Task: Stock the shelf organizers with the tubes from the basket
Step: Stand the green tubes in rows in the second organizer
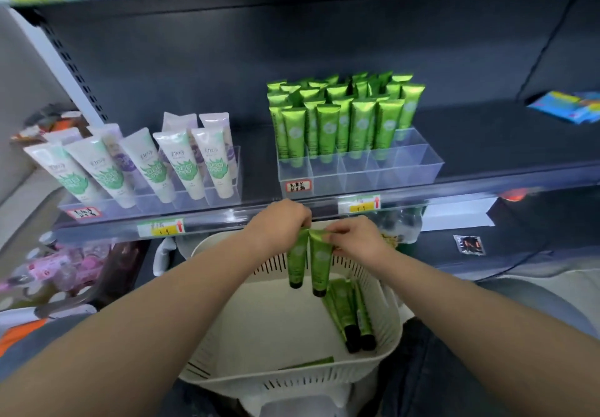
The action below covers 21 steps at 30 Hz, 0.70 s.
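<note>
Two green tubes are held above the basket, one in each hand. The left hand is closed in a pinch on the flat crimped end of the left tube, and the right hand is closed the same way on the right tube. Both tubes hang with the long axis close to vertical and the dark caps down, side by side and almost touching at the top. A few more green tubes are seen lying flat against the right wall of the basket, with their caps toward the person.

The clear organizer meant for them stands on the shelf, above and beyond the hands and somewhat to the right. Its rear cells are filled with standing green tubes, crimp up and cap down. The front row and the cells at the right end appear unfilled. The right hand is judged to be the nearer to those free cells, while the left hand is raised closer to the shelf edge.

Because the held tubes already hang cap down, no turning is thought to be needed. A lift up and forward over the low front wall is called for, then a straight drop into a front cell. The organizer of white tubes to the left is not concerned.
</note>
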{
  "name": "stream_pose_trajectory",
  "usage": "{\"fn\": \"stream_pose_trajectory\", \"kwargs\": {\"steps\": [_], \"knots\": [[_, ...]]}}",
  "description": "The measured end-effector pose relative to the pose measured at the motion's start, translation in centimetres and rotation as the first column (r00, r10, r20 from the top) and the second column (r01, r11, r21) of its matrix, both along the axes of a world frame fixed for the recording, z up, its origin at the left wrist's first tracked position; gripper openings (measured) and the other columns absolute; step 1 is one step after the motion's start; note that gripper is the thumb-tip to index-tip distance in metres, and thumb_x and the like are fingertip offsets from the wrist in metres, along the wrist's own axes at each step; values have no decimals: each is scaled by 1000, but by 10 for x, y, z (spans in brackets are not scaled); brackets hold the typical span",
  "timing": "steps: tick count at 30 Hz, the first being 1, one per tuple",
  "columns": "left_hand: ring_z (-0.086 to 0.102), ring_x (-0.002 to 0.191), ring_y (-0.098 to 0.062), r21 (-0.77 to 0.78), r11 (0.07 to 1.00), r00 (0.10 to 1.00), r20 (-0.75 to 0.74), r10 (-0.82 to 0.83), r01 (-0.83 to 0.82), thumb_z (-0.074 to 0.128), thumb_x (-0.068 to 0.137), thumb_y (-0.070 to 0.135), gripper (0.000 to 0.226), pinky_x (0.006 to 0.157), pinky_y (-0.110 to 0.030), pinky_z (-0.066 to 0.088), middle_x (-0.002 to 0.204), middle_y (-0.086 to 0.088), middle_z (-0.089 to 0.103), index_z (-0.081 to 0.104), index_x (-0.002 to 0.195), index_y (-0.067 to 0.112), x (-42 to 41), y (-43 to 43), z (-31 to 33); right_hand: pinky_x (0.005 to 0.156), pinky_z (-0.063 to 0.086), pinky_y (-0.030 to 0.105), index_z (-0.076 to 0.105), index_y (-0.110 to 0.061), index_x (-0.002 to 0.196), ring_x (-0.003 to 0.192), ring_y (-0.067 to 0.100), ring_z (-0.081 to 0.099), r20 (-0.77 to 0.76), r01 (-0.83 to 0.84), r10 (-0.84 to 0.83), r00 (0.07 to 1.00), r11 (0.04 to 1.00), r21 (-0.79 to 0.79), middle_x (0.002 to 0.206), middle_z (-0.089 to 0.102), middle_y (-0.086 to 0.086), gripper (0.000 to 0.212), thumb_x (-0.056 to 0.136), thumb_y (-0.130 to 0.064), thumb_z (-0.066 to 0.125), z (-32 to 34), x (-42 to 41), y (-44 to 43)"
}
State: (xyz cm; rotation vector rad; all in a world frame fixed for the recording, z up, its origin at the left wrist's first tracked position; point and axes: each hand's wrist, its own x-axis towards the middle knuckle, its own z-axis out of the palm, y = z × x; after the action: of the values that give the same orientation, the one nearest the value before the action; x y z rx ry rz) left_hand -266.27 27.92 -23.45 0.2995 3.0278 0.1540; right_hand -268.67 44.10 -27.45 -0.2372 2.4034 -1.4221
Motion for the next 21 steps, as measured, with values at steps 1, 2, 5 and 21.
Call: {"fn": "stream_pose_trajectory", "kwargs": {"steps": [1,2,5,21], "knots": [[59,93,-23,-1,1000,1000,-22,-4,4,52,86,4,23,77,-34,48,98,-1,65,64,97,21,-2,6,5,86,55,44,74,-26,76,88,22,68,-8,6,-6,1000,1000,-12,84,72,1,15,84,-14,67,6,-2,6],[59,93,-24,-1,1000,999,-40,-6,6,52,85,3,23,75,-34,47,98,-2,65,64,96,21,-5,12,10,86,55,45,73,-25,75,88,24,68,-21,9,-10,1000,1000,-18,82,71,2,16,84,-13,66,12,-3,13],[58,93,-24,14,1000,998,-69,-3,4,51,85,0,28,73,-33,45,99,-4,65,65,100,19,-11,31,27,84,55,46,69,-23,71,85,27,66,-85,14,-16,996,999,-32,75,67,3,20,85,-10,64,32,-10,32],[62,104,-27,103,993,963,-268,-33,63,45,86,-3,40,89,-41,52,115,-7,66,63,114,19,-74,113,98,85,55,47,66,-21,77,82,26,64,-245,120,-153,958,982,-144,73,60,-2,19,88,-7,61,96,-73,131]]}}
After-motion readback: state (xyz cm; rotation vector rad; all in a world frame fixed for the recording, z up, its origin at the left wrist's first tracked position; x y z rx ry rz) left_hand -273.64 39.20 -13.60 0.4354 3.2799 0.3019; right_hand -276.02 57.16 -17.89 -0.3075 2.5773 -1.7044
